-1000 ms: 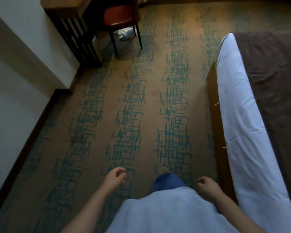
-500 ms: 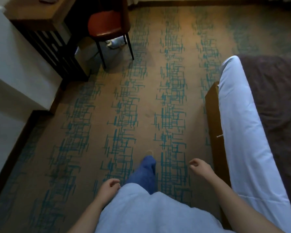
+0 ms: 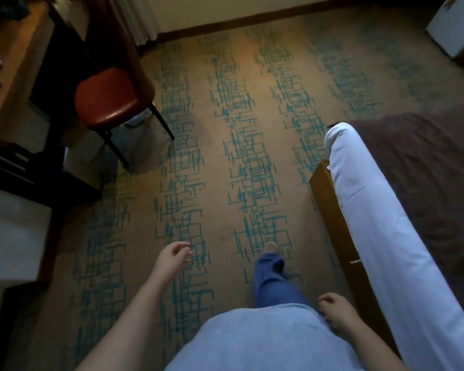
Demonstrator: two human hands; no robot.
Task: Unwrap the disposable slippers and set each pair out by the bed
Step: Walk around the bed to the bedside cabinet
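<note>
Carpet [image 3: 225, 162], tan with teal crosshatch bands, fills the floor. Bed [image 3: 381, 236] at 3 o'clock: white sheet edge, brown cover, wood base. Chair [image 3: 110, 95] with red seat at 10 o'clock, tucked by a desk [image 3: 14, 62]. Left hand [image 3: 172, 259] low centre, fingers loosely curled, holding nothing. Right hand [image 3: 335, 311] at 5 o'clock, fingers curled in, also holding nothing. Slippers not in view.
</note>
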